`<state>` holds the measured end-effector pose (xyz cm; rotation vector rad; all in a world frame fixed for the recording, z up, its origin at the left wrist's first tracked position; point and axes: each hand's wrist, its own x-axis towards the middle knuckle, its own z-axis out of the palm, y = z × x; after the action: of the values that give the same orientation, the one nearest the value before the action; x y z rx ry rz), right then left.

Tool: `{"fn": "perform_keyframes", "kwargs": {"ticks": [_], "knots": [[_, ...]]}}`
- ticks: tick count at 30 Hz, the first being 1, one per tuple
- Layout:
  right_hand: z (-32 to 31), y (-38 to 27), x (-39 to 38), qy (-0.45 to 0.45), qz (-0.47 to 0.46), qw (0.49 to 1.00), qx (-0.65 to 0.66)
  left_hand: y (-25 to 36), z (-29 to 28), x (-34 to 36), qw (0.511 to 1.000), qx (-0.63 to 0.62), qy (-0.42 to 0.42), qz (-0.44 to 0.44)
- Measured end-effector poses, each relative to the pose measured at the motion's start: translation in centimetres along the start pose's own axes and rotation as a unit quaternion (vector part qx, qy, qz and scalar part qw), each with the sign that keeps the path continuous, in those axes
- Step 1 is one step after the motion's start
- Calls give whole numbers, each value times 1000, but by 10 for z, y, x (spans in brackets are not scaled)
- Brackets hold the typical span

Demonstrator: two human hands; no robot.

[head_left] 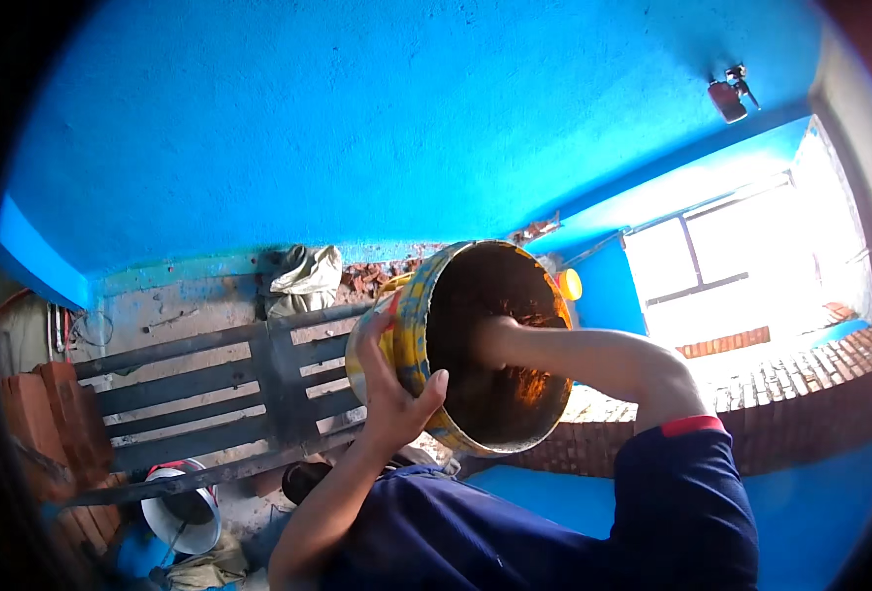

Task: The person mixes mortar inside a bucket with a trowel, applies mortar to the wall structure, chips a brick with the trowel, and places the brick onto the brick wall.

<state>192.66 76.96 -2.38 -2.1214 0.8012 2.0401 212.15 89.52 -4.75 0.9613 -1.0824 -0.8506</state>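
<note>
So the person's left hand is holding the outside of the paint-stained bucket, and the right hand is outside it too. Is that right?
Not quite! The right hand is not outside: it is in through the open end, inside the bucket, as the head view shows. The left hand is holding the outside, just as you said.

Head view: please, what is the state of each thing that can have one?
Yellow-stained bucket: uncovered, orange smears inside.
Left hand: thumb spread, against the bucket's outer side.
Right hand: inside the bucket, grip unclear.
White bucket: uncovered.
Pale cloth: crumpled.
Red-brown bricks: stacked.
Window: brightly lit.
</note>
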Motion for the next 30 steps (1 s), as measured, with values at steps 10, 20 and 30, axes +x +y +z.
{"fn": "perform_keyframes", "kwargs": {"ticks": [10, 20, 30], "knots": [[-39, -32, -164, 169, 96, 981, 26, -7, 1, -2, 1000, 3, -24, -11], [-30, 49, -103, -15, 59, 998, -3, 6, -2, -1, 1000, -6, -6, -19], [-32, -1, -164, 283, 133, 939, -143, -6, 1, -7, 999, -32, 2, -29]]}}
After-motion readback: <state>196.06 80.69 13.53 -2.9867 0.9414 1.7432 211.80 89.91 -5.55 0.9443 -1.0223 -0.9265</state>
